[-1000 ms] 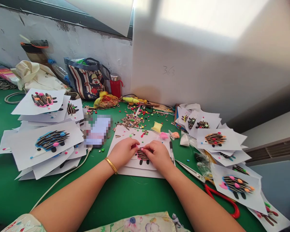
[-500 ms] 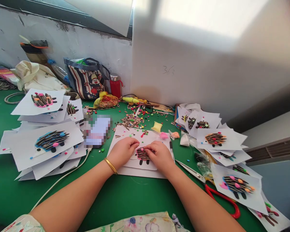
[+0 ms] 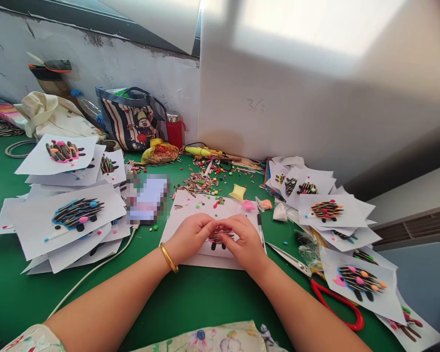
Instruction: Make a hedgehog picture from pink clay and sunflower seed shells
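Over the white paper (image 3: 176,222) my left hand (image 3: 194,237) and my right hand (image 3: 244,239) have come together, fingertips meeting. Both hands are closed in a pinch, and whatever is between the fingers is too small or hidden to tell. Just beneath them lies a hedgehog picture (image 3: 218,246) with sunflower-seed spines, pink edging and two black feet; my fingers cover part of it. Beyond my hands, small coloured clay bits (image 3: 220,200) lie on the paper. A pink clay lump (image 3: 248,206) sits near its upper right, and a pen (image 3: 259,222) rests along its right edge.
Stacked hedgehog cards stand at left (image 3: 71,215) and right (image 3: 326,210). Open red-handled scissors (image 3: 337,300) lie right of my arm. A phone (image 3: 148,198) with a white cable is left of the paper. Sunflower seeds (image 3: 198,183), yellow clay (image 3: 238,192) and a red bottle (image 3: 174,131) are behind.
My right hand first drew slightly away from the hedgehog, then moved left. My left hand shifted right, so the fingertips now meet above the picture and hide more of it.
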Demonstrator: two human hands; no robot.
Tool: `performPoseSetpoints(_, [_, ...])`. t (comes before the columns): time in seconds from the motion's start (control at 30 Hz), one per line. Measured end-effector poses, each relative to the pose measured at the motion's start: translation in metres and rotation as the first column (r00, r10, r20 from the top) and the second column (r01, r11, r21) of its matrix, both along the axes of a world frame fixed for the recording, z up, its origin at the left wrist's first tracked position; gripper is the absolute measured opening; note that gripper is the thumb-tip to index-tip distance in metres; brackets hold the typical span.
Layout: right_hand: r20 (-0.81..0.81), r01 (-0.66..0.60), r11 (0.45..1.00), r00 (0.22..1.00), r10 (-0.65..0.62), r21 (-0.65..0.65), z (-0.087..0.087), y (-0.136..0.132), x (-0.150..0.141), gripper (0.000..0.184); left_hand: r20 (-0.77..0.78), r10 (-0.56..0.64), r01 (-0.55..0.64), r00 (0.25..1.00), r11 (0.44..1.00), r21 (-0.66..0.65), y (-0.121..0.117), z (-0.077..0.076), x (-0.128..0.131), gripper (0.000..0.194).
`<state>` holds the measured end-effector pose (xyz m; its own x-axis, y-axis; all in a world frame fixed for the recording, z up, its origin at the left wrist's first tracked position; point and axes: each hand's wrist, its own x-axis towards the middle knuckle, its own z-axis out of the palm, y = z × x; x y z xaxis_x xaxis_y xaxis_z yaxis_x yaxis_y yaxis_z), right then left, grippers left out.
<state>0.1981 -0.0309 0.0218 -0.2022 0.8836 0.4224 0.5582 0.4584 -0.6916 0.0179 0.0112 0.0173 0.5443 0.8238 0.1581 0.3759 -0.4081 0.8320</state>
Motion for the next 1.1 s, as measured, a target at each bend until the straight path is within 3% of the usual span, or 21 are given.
performPoseSetpoints(0.23, [-0.064, -0.02, 1.0, 0.998, 0.021, 0.006, 0.0, -0.002, 0.0, 0.01, 0.068, -0.052, 0.056, 0.996, 0.997, -0.06, -0.002, -0.001, 0.0, 0.045])
performPoseSetpoints(0.4, [0.014, 0.076, 0.991, 0.997, -0.075, -0.108, -0.007, 0.004, 0.009, 0.008, -0.065, 0.123, -0.121, 0.99, 0.992, 0.04, 0.006, 0.002, -0.005, 0.042])
performPoseSetpoints(0.53, [0.179, 0.072, 0.982, 0.983, -0.041, -0.176, -0.014, 0.01, 0.013, 0.007, -0.207, 0.194, -0.176, 0.959, 0.979, 0.104, 0.013, 0.001, -0.007, 0.031])
performPoseSetpoints(0.77, [0.252, 0.095, 0.984, 0.966, -0.055, -0.149, -0.024, 0.014, 0.011, 0.005, -0.371, 0.118, -0.101, 0.921, 0.993, 0.066, 0.013, -0.005, -0.006, 0.008])
performPoseSetpoints(1.1, [0.232, 0.088, 0.978, 0.972, -0.042, -0.191, -0.027, 0.016, 0.007, 0.007, -0.404, 0.11, -0.081, 0.908, 0.993, 0.09, 0.011, -0.005, -0.005, 0.01])
